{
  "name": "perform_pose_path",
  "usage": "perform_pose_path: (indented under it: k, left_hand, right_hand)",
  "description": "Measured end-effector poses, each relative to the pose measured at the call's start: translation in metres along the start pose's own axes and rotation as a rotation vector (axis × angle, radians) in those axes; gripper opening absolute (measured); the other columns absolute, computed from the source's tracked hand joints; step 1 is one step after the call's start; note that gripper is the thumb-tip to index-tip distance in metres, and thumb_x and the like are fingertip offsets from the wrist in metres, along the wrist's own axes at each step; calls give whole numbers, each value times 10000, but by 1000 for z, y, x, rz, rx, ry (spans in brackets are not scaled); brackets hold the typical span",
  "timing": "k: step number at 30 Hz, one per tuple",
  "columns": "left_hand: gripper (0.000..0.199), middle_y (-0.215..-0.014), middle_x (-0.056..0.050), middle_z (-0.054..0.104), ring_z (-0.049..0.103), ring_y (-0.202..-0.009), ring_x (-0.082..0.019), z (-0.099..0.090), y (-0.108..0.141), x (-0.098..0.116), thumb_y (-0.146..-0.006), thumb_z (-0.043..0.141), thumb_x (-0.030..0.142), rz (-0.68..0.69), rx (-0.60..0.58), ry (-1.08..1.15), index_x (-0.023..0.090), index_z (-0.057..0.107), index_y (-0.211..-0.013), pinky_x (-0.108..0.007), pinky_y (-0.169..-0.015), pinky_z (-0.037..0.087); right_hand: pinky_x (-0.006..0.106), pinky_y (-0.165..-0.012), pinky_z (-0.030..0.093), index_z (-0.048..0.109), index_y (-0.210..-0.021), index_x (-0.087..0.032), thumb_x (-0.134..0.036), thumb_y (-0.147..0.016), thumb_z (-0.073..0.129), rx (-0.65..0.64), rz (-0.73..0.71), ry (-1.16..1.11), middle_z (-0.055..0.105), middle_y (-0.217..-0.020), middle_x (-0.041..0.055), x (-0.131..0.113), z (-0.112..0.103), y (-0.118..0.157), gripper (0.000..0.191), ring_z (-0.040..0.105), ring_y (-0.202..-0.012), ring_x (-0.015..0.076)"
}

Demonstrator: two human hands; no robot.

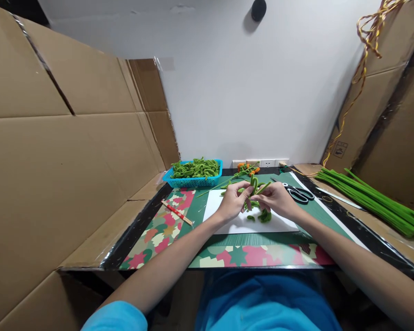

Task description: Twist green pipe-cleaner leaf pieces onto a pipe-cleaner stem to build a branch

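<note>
Beyond both hands stands the white wall [262, 92], with the cardboard panel [62, 156] to the left hand's side. Under the hands lies the patterned green mat [179, 239], a white sheet [227, 225] on it. Right of the right hand is a bundle of green stems [372, 202]; past the left hand sits the blue basket [193, 182] (heaped with curled green pieces). Left hand [235, 198] and right hand [274, 198] meet, fingers pinching the fuzzy green piece [254, 185] above the sheet. The black scissors [300, 194] lie just beside the right hand.
</note>
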State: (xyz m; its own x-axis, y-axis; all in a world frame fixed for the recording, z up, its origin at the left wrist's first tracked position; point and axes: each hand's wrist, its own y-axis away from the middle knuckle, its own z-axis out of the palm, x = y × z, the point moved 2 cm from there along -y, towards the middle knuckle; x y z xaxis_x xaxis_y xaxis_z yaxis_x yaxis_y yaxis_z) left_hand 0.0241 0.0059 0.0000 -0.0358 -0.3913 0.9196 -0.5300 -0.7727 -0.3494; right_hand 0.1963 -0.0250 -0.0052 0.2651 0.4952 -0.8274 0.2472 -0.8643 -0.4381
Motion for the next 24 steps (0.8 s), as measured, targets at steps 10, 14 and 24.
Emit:
perform_pose_path:
  k: [10,14,24]
  left_hand:
    - [500,-756,-23,705,696,-492,-174,5,3,-6,-911,660,667,-61,-118,63,181,559,-969,-222,-394,472]
    - [507,-654,39,612,605,-405,-124,4,2,-2,-884,698,663,-73,-96,128,191,535,-970,-198,-344,381]
    - [481,-618,87,471,450,-365,-46,7,2,0,-880,735,611,-143,-125,256,192,498,-861,-176,-332,300]
  right_hand:
    - [276,-440,393,629,-695,-205,-615,-872,757,224,-60,-15,594,-528,2,-4,-6,3,465,533,-445,148]
    - [277,-430,415,659,-788,-196,-571,-898,745,189,-54,-143,605,-575,-9,-7,-7,1,400,543,-430,137]
    - [303,-410,519,746,-963,-170,-490,-791,862,207,-13,-322,675,-633,8,-7,-14,-3,381,633,-448,172]
